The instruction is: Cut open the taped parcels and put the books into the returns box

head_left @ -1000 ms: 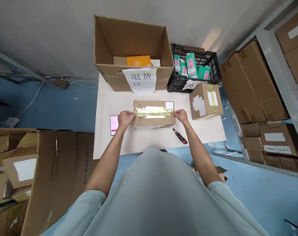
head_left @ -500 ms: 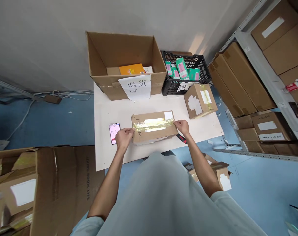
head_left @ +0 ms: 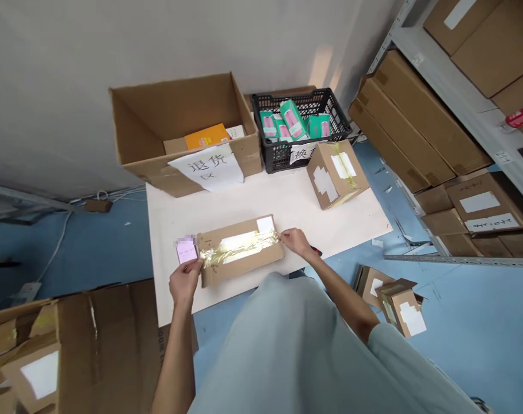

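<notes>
A long cardboard box [head_left: 252, 260] lies on the white table, a crinkled, shiny strip of yellowish clear packing tape [head_left: 239, 247] running lengthwise over its top and white labels. At the box's left end my left hand [head_left: 186, 280] is closed in a pinch on the tape's end. The other end of the strip is pinched by my right hand [head_left: 296, 241], just off the box's right edge. A phone [head_left: 186, 251] lies beside my left hand, close to the box. Partly behind my right wrist shows a red and black cutter [head_left: 316, 252].
On the table [head_left: 261, 195] stand a large open carton [head_left: 157, 175] with a paper sign, a black crate [head_left: 282, 158] of green-and-pink packs, and a taped box [head_left: 341, 175]. Shelves with cartons [head_left: 420, 126] rise at right. Opened boxes [head_left: 399, 305] lie on the floor.
The box has shifted left with both hands, close up to the phone, and sits at more of a slant. The tape looks more wrinkled. My view has turned too.
</notes>
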Available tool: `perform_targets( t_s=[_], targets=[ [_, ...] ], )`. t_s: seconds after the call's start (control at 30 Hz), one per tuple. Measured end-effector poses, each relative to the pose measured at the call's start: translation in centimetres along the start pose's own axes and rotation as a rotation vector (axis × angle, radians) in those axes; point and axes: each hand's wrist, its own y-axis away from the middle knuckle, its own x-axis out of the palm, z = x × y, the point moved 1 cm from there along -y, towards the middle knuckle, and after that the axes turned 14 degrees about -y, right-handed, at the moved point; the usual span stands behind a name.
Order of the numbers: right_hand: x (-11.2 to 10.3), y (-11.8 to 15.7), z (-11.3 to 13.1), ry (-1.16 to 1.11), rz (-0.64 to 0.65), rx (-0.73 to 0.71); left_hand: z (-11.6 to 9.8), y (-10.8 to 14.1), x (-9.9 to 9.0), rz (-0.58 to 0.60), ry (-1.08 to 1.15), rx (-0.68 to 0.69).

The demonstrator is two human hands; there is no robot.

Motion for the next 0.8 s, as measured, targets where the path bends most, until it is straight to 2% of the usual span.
perform_targets(
  t_s=[0.03,0.1,0.13,0.2,0.3,0.37,0.43,0.53,0.6,0.67,0.8],
  targets=[
    [-0.9,0.2,-0.9,-0.037,-0.012,-0.025,-0.8,0.6,0.3,-0.101,0.012,-0.069],
    [-4.1,0.1,-3.1,-0.085,-0.142,-0.069,-4.5,1.8,0.9,-0.312,0.049,-0.040],
    [-6.5,-0.1,-4.3,-0.091,-0.247,-0.088,-7.2,2.4,1.5,-0.385,0.078,0.036],
    [-12.2,-0.9,-7.1,-0.070,-0.467,-0.117,-13.7,3.5,3.1,-0.403,0.158,0.240],
    [-21.1,-3.0,-11.6,-0.034,-0.706,-0.084,-24.8,4.7,7.0,-0.201,0.273,0.458],
    [-25.8,-4.7,-14.4,-0.055,-0.778,0.032,-31.8,5.2,10.4,-0.029,0.324,0.578],
    [-28.9,-6.3,-16.5,-0.108,-0.770,0.175,-38.1,5.6,13.9,0.169,0.411,0.671],
    [-30.3,-8.2,-18.3,-0.187,-0.648,0.236,-44.9,6.1,18.2,0.380,0.504,0.708],
    [-29.9,-8.7,-19.0,-0.218,-0.582,0.178,-47.1,6.5,19.9,0.428,0.531,0.667],
    [-28.9,-8.6,-19.5,-0.244,-0.569,0.124,-47.4,7.1,20.8,0.427,0.536,0.627],
    [-26.0,-7.2,-20.5,-0.308,-0.559,0.063,-44.2,9.1,20.6,0.382,0.547,0.609]
  ],
)
